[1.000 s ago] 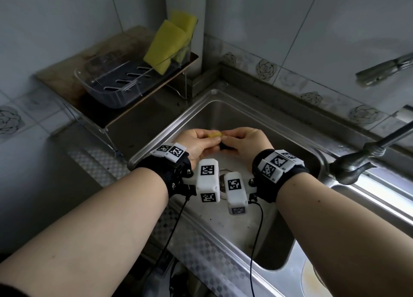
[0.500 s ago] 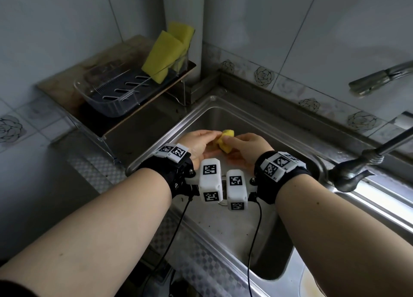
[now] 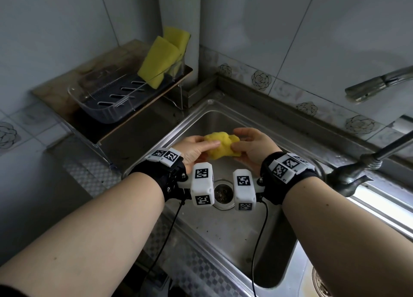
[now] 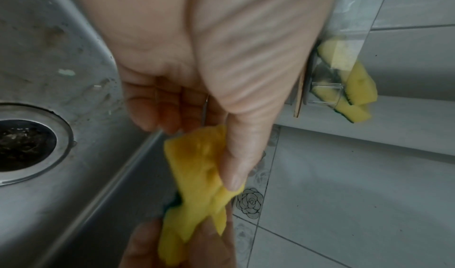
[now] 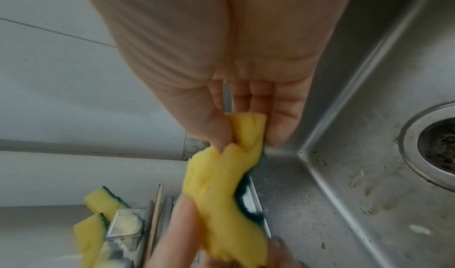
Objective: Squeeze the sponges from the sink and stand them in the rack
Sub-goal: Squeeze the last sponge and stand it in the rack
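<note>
A crumpled yellow sponge (image 3: 221,146) with a green scouring side hangs above the steel sink (image 3: 234,234), held between both hands. My left hand (image 3: 196,148) pinches its left end, thumb lying along the top. My right hand (image 3: 248,148) pinches its right end. The left wrist view shows the thumb pressed on the twisted sponge (image 4: 197,175); the right wrist view shows the fingers gripping the sponge (image 5: 226,179). Two yellow sponges (image 3: 162,60) stand leaning in the clear rack (image 3: 107,104) on the shelf at the back left.
The sink drain (image 3: 223,193) lies below the wrists. A metal tap (image 3: 362,169) reaches in from the right, and a second spout (image 3: 377,84) sits higher on the right wall. Tiled walls close the corner behind the sink.
The sponge was squeezed small between both closed hands; now the hands have drawn slightly apart and the sponge has spread out, showing far more of its yellow body.
</note>
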